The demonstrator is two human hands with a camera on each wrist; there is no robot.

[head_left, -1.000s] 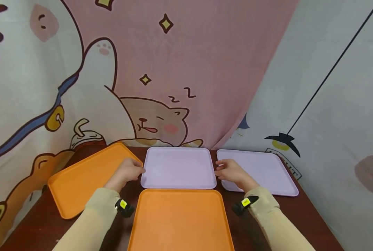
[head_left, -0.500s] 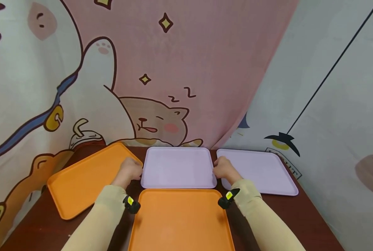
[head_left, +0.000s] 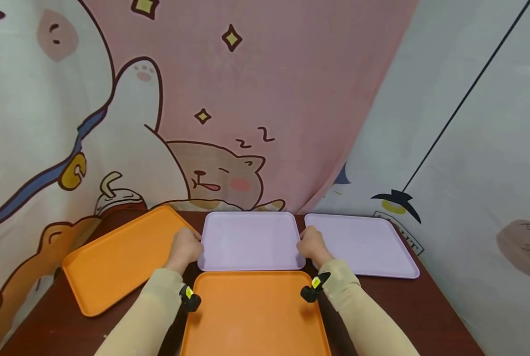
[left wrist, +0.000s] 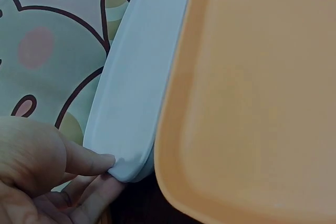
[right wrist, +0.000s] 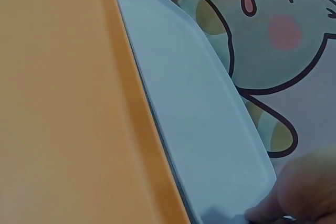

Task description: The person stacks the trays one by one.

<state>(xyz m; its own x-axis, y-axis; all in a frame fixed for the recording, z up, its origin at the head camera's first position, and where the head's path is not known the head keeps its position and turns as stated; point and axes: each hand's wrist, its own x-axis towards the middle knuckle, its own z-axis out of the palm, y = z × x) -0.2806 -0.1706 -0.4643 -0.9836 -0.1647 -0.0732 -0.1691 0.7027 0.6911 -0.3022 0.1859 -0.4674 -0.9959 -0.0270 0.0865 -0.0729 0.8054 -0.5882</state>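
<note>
A pale lavender tray (head_left: 252, 241) lies in the middle of the table, looking light blue in the wrist views. My left hand (head_left: 185, 248) pinches its left edge; in the left wrist view the thumb (left wrist: 94, 162) is on top of the rim and the other fingers are below it. At the right edge, my right hand (head_left: 313, 244) grips the same tray, its thumb (right wrist: 265, 211) against the rim in the right wrist view; the fingers beneath are mostly hidden. Directly in front of this tray is an orange tray (head_left: 256, 311).
Another orange tray (head_left: 118, 259) lies at an angle on the left, partly behind my left hand. A second lavender tray (head_left: 362, 244) lies on the right beside my right hand. The dark brown table (head_left: 407, 316) ends at a cartoon-printed cloth (head_left: 247, 89).
My right hand has moved left to the middle lavender tray's right edge, and its fingers have closed there. My left hand has turned and taken hold of the left edge.
</note>
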